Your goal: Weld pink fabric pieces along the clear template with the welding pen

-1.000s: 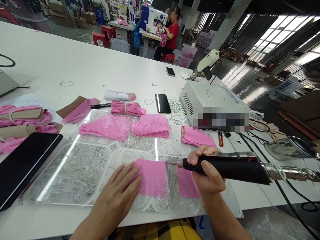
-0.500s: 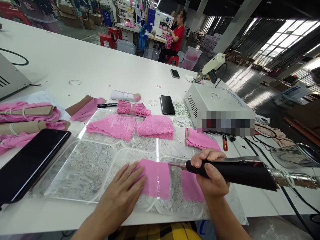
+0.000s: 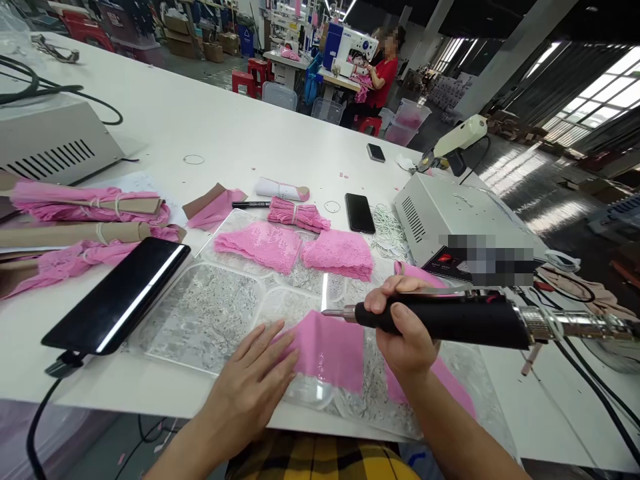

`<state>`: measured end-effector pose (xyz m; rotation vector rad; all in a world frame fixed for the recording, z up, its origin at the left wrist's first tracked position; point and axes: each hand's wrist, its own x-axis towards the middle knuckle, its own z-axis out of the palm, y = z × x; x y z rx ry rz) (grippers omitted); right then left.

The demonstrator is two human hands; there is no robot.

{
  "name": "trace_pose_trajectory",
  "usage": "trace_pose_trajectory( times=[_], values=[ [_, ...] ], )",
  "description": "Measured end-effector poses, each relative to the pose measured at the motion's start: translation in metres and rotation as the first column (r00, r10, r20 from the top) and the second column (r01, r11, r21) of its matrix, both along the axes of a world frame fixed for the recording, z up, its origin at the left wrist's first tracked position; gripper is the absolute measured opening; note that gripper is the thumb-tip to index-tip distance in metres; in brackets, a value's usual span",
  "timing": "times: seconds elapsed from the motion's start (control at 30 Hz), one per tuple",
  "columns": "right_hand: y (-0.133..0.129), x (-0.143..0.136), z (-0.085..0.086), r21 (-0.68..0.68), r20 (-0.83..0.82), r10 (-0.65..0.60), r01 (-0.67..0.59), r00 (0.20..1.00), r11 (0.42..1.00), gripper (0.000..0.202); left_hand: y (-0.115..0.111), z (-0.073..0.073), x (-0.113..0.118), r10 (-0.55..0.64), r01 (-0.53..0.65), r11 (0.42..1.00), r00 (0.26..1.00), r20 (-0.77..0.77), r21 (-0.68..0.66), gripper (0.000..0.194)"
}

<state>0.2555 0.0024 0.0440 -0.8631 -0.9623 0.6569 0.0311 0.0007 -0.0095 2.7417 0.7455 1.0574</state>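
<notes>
My left hand (image 3: 250,387) lies flat with its fingers stretched out, touching the left edge of a pink fabric piece (image 3: 335,353). A short line of small shiny spots shows on that piece. My right hand (image 3: 405,327) is wrapped round a thick black wand-like tool (image 3: 450,319) with a metal tip, a cable running off to the right. The tip points left at the fabric's upper edge; whether it touches cannot be told. Another pink piece (image 3: 450,383) lies partly hidden beneath my right forearm. Both pieces rest on a clear plastic sheet (image 3: 210,313) with a speckled surface showing through.
Folded pink lace stacks (image 3: 337,253) and a tied pink bundle (image 3: 297,215) lie beyond. A grey machine box (image 3: 440,207) stands right, beside a phone (image 3: 360,213) and loose white rings (image 3: 390,230). A large black tablet (image 3: 120,293) sits left. A person in red (image 3: 385,73) works behind.
The tool and my right hand have moved left, bringing the tip from the fabric's right edge to its upper edge. The view has shifted left. My left hand stays on the fabric.
</notes>
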Motion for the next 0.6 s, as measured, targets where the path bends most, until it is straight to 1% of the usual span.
trace_pose_trajectory(
  times=[0.07,0.23,0.6],
  values=[
    [0.0031,-0.0053,-0.0024,0.011,0.011,0.025,-0.025,1.0,1.0,0.014,-0.0014,0.0005,-0.0035,0.01,-0.01,1.0,1.0,0.019,0.003,0.028],
    [0.0061,-0.0117,-0.0047,-0.005,0.037,0.04,-0.04,0.999,0.999,0.013,-0.0034,0.0009,-0.0062,0.035,-0.035,0.999,0.998,0.048,-0.001,0.026],
    [0.011,-0.0117,-0.0069,0.007,0.065,0.053,-0.053,0.997,0.999,0.013,-0.0061,0.0005,-0.0101,0.072,-0.073,0.997,0.996,0.051,0.003,0.028]
  ],
)
